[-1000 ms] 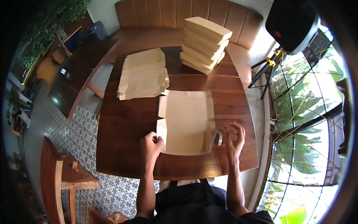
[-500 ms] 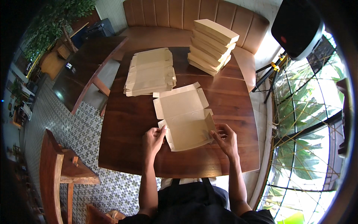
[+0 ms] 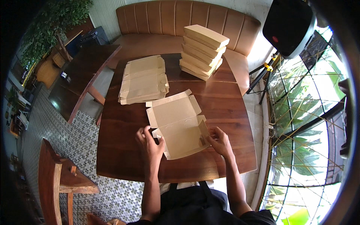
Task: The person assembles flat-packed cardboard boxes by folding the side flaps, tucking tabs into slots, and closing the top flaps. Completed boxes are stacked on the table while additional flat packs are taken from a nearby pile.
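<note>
- The left hand (image 3: 150,144) grips the near-left corner of a flat tan cardboard box blank (image 3: 178,125), fingers curled over its left side flap
- The right hand (image 3: 219,141) pinches the blank's right side flap, which stands tilted up off the surface
- The box blank lies unfolded on the near half of the dark wooden table (image 3: 123,150), between both hands, its far flaps spread flat
- A stack of flat blanks (image 3: 144,80) sits further back on the left of the table, well apart from the hands
- A stack of folded boxes (image 3: 202,50) rises at the table's far edge, in front of a brown padded bench (image 3: 157,18)
- A wooden chair (image 3: 56,183) stands at lower left on the patterned tile floor (image 3: 82,131)
</note>
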### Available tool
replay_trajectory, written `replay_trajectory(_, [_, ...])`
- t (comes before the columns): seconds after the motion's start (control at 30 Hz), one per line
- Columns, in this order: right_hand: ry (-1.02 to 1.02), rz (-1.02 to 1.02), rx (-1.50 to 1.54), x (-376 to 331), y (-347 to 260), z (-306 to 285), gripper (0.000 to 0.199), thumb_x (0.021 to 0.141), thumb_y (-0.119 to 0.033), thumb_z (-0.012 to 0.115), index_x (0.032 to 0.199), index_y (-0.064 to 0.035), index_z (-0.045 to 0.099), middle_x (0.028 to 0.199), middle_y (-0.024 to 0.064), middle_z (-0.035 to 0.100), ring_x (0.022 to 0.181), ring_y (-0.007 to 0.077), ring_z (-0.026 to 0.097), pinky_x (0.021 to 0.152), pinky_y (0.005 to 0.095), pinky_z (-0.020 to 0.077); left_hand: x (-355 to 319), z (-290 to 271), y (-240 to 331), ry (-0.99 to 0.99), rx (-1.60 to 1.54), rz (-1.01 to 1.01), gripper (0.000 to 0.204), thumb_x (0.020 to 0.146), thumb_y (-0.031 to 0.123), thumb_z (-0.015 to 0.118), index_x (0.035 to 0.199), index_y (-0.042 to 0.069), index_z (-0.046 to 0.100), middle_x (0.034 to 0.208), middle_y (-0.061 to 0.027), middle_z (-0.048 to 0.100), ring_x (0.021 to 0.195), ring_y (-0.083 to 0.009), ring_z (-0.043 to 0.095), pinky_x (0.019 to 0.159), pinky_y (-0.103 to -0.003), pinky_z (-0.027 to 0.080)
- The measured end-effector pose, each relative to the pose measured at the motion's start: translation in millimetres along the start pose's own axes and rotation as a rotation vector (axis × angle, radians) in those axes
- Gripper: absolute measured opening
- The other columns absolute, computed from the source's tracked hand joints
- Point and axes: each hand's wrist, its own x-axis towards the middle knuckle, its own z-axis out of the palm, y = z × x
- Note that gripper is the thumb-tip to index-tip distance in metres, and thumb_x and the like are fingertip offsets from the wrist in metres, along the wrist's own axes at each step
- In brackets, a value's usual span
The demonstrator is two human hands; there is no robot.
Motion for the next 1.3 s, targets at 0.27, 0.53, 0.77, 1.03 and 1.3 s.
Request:
replay_trajectory(0.27, [0.144, -0.033, -0.103, 17.2, -11.8, 21.7, 0.026, 0.089, -0.016, 0.074, 0.114, -0.0076, 0.076, 0.100, 0.0151, 0.079, 0.090, 0.0251, 0.078, 0.079, 0.0366, 0.0600, 87.8, 93.7, 85.5, -0.678, -0.238, -0.035, 0.042, 0.094, 0.045, 0.072, 0.089, 0.003, 0.074, 0.071, -0.0139, 0.074, 0.071, -0.0364, 0.075, 0.068, -0.048, 0.059])
replay_trajectory(0.53, [0.169, -0.018, -0.129, 4.1, -28.3, 32.5, 0.024, 0.086, -0.015, 0.069, 0.105, -0.0006, 0.070, 0.092, 0.0193, 0.076, 0.084, 0.0314, 0.076, 0.078, 0.0425, 0.0588, 94.6, 159.1, 123.4, -1.104, -0.020, -0.097, 0.017, 0.078, 0.020, 0.074, 0.072, 0.005, 0.076, 0.068, -0.0116, 0.076, 0.064, -0.0222, 0.077, 0.067, -0.036, 0.063])
replay_trajectory(0.77, [0.121, -0.007, -0.023, -5.8, -20.2, 31.4, 0.027, 0.086, -0.012, 0.068, 0.108, 0.0020, 0.070, 0.093, 0.0207, 0.076, 0.085, 0.0303, 0.076, 0.078, 0.0407, 0.0592, 100.3, 121.4, 86.8, -1.297, -0.234, -0.308, 0.018, 0.081, 0.013, 0.073, 0.082, -0.006, 0.075, 0.071, -0.0162, 0.076, 0.057, -0.0175, 0.074, 0.050, -0.030, 0.060])
replay_trajectory(1.03, [0.038, -0.049, 0.075, -14.4, -29.6, 22.3, 0.027, 0.089, -0.018, 0.074, 0.107, 0.0012, 0.073, 0.095, 0.0193, 0.076, 0.087, 0.0260, 0.077, 0.077, 0.0384, 0.0600, 39.9, 73.4, 44.8, -1.103, -0.886, -0.478, 0.026, 0.098, 0.016, 0.073, 0.091, -0.009, 0.074, 0.080, -0.0155, 0.077, 0.066, -0.0189, 0.075, 0.056, -0.029, 0.061])
replay_trajectory(1.3, [0.006, -0.012, -0.054, -17.0, -42.0, 17.0, 0.025, 0.089, -0.021, 0.077, 0.100, 0.0019, 0.077, 0.086, 0.0176, 0.077, 0.081, 0.0256, 0.078, 0.076, 0.0362, 0.0602, 25.1, 57.6, 47.2, -1.060, -0.886, -0.428, 0.019, 0.097, 0.009, 0.070, 0.091, -0.010, 0.071, 0.082, -0.0173, 0.076, 0.069, -0.0207, 0.077, 0.061, -0.031, 0.064])
